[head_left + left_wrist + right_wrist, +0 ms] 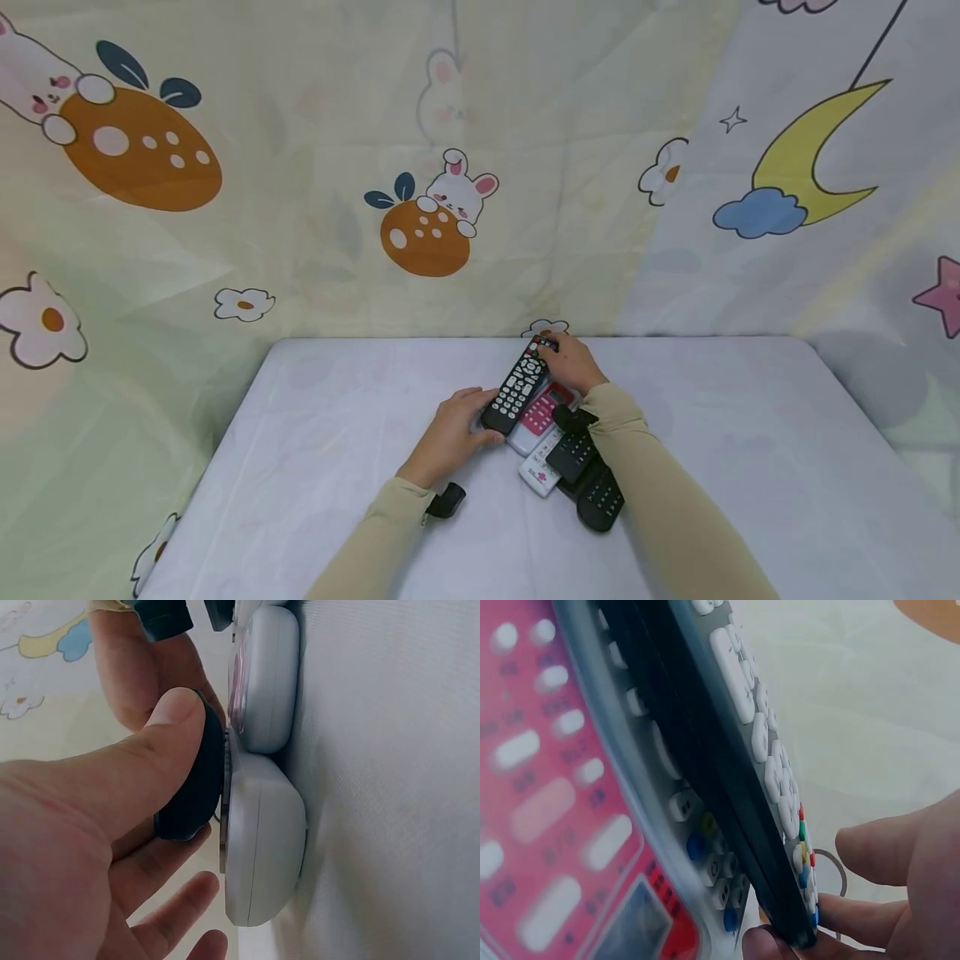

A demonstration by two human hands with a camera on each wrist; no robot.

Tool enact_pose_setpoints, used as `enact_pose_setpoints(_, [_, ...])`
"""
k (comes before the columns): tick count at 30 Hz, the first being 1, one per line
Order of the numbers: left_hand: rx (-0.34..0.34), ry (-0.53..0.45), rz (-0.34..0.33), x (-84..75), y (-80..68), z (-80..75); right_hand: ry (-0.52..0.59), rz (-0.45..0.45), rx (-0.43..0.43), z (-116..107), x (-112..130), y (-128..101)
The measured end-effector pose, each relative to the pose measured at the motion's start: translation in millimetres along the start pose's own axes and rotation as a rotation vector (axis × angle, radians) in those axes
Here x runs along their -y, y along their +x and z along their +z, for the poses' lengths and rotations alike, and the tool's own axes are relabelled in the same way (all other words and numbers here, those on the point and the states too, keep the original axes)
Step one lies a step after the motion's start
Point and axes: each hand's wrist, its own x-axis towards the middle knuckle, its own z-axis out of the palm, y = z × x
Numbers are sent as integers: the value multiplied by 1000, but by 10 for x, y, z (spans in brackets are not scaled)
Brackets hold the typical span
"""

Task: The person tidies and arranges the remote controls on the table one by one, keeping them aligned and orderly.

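Long black plastic remote with white buttons (519, 387): left hand (450, 435) pinches its 7 o'clock end, right hand (572, 363) its 1 o'clock end, above pink-faced white remote (542, 414) on grey bench (750, 467).

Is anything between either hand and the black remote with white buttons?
Nothing visible. The left hand grips the near end of the black remote with white buttons, and the right hand holds its far end.

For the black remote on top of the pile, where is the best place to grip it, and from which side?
By its two short ends, as both hands do now. The black remote is long and slim and lies slanted on the white-and-pink remote. The left hand pinches the near end, thumb on top; the right hand holds the far end. Coming in from the ends probably avoids the remotes underneath.
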Motion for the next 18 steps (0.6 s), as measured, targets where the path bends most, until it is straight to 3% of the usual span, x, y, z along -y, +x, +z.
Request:
enact_pose_setpoints(9, [-25, 18, 22, 4, -40, -53, 27, -23, -53, 36, 62, -39])
enact_pose_setpoints(18, [-37, -30, 18, 5, -111, -148, 84, -93, -121, 67, 200, -123])
